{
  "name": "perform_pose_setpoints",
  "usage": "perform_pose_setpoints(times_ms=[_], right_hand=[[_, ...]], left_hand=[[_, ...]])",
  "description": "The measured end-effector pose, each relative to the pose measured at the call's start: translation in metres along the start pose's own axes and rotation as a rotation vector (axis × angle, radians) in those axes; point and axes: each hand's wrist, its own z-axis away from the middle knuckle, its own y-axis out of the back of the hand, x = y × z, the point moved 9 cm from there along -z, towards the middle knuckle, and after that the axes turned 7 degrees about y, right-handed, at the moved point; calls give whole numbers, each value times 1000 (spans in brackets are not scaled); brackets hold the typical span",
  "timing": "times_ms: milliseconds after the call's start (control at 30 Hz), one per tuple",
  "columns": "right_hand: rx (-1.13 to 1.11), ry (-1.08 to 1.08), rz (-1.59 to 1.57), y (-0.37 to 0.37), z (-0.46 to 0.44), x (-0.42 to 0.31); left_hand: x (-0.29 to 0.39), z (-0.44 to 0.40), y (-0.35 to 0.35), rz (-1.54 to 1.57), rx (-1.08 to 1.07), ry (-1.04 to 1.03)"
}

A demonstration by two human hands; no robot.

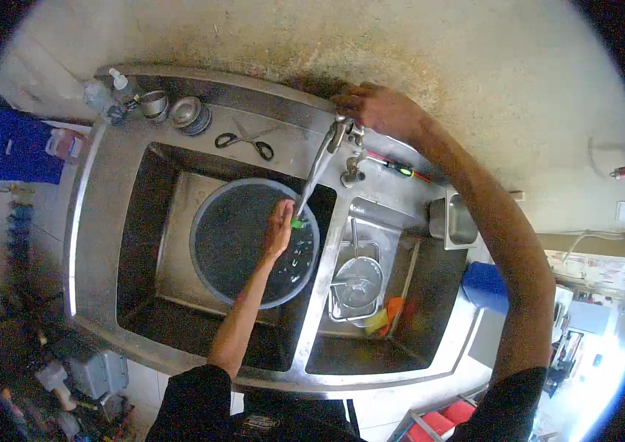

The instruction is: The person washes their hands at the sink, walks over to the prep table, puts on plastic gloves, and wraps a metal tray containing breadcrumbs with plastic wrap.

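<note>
My left hand (279, 230) is closed on a small green thing (298, 223) under the spout of the faucet (318, 168), over a round grey basin (202, 276). The basin sits in the left compartment of the steel sink (294, 353) and looks filled with dark water with bright ripples at its right side. My right hand (377, 109) reaches to the back of the sink, at the top of the faucet by the wall. Its fingers are dark and blurred, and whether they grip the handle is unclear.
Scissors (245, 140), stacked metal bowls (189, 115) and a pump bottle (119, 81) stand along the back ledge. A strainer (358, 283) and a rack lie in the right compartment. A screwdriver (401, 169) lies behind it, near a steel container (461, 219).
</note>
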Motion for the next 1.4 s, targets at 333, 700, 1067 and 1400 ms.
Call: perform_pose_setpoints(times_ms=[333,700,1067,1400], right_hand=[[8,-691,-394,14,21,14],[516,-1537,-1127,-90,213,-195],[998,-1189,-984,-69,114,-79],[646,-1224,-1407,-104,90,-33]], left_hand=[[86,45,-91,-292,-275,11],[-11,16,6,-412,-330,298],[-105,86,18,-690,-233,115],[-76,89,29,-249,-282,161]])
